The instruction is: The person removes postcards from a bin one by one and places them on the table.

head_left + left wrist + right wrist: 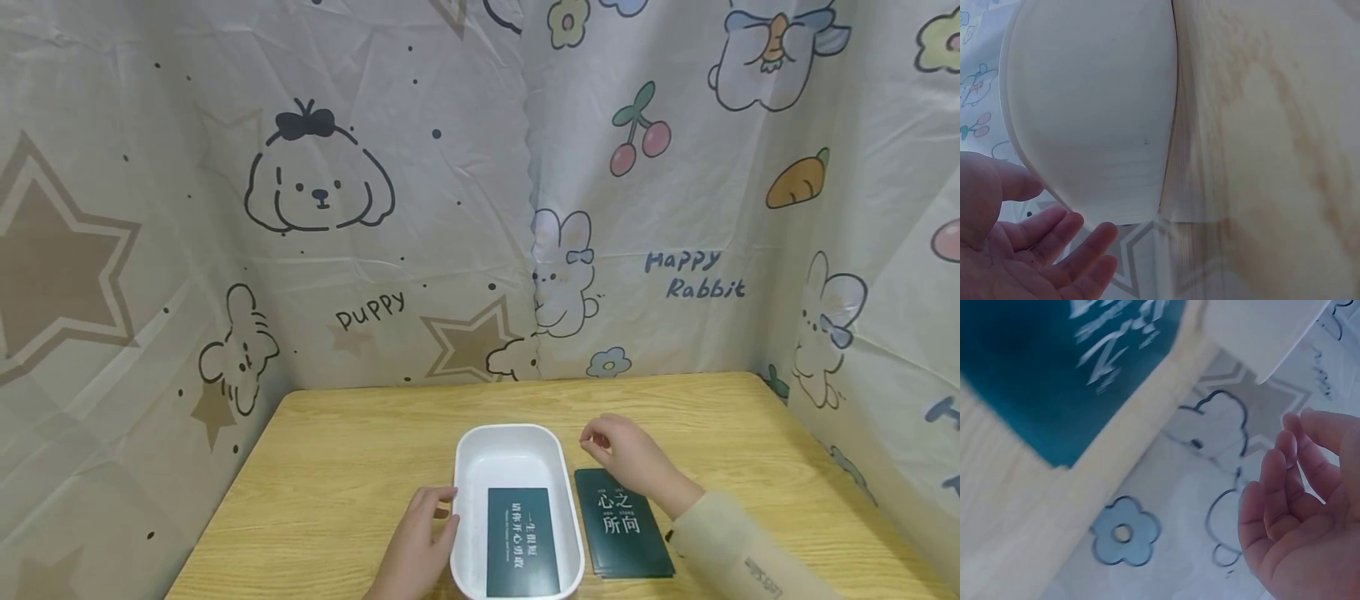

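Observation:
A white rectangular tray [510,442] stands on the table with a dark green card [522,542] with white lettering lying flat inside it. At its left wall is my left hand [422,533], relaxed; in the left wrist view the thumb and fingertips [1075,219] come right to the tray's rim [1013,125]. To the right of the tray lies a stack of dark green cards [626,533], its edges slightly uneven. My right hand [626,450] hovers over the stack's far end, fingers loosely curled, holding nothing. The right wrist view shows the same stack [1022,381].
The yellow wood-grain table [360,450] extends to both sides and behind the tray. A pale curtain [420,275] printed with cartoon animals encloses the table's back and sides.

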`<state>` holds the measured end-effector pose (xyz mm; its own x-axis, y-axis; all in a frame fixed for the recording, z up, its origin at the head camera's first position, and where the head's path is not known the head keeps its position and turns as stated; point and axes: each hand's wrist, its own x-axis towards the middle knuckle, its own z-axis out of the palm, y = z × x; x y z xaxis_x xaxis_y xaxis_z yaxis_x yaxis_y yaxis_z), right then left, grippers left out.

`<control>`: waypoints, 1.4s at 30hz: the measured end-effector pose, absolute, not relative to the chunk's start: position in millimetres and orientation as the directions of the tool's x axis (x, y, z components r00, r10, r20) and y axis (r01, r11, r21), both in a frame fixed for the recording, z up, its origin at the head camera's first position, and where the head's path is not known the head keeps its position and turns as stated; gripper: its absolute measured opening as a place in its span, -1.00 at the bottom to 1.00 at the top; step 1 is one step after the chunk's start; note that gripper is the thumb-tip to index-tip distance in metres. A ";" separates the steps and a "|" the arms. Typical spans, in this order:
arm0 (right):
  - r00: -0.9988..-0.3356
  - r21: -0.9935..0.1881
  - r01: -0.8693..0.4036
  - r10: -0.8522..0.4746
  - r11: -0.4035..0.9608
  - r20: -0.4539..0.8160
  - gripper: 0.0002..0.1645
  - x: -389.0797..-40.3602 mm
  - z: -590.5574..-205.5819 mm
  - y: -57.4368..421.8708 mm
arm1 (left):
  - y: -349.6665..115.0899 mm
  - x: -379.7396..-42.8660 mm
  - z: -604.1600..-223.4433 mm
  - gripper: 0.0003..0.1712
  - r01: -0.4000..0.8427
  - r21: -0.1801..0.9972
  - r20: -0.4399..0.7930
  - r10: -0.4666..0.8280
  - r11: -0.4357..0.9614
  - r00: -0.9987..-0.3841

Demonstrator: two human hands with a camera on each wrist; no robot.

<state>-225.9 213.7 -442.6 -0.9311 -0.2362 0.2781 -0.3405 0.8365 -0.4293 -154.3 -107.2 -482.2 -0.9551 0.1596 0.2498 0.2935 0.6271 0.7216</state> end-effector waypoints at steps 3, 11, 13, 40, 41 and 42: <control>-0.917 -0.428 -0.377 -0.265 0.821 0.299 -0.93 -222.9 -438.3 204.1 | -107.4 -154.0 -482.5 -0.64 0.301 0.719 0.257 0.162 0.626 -0.953; -0.889 -0.408 -0.440 -0.324 0.800 0.323 -0.93 -221.7 -436.2 181.0 | -106.8 -154.2 -483.0 -0.63 0.290 0.717 0.241 0.165 0.634 -0.956; -0.883 -0.406 -0.456 -0.345 0.792 0.318 -0.93 -221.4 -437.3 176.3 | -106.3 -154.4 -482.5 -0.63 0.282 0.720 0.228 0.167 0.635 -0.959; -0.847 -0.234 -0.516 -0.532 0.824 -0.008 -0.47 -218.4 -450.9 130.9 | -107.4 -155.9 -483.8 -0.61 0.253 0.730 0.186 0.171 0.634 -0.968; -0.847 -0.218 -0.516 -0.532 0.828 -0.017 -0.44 -217.7 -451.1 130.0 | -107.4 -156.0 -483.8 -0.61 0.251 0.730 0.185 0.171 0.635 -0.968; -0.846 -0.201 -0.518 -0.532 0.832 -0.025 -0.42 -217.5 -451.5 129.1 | -107.5 -156.0 -483.8 -0.61 0.251 0.731 0.184 0.171 0.635 -0.968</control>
<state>-217.5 129.1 -451.5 -0.8461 -0.5324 -0.0249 -0.5175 0.8318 -0.2009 -156.0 -107.5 -483.8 -0.9679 0.1710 0.1842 0.2512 0.6346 0.7309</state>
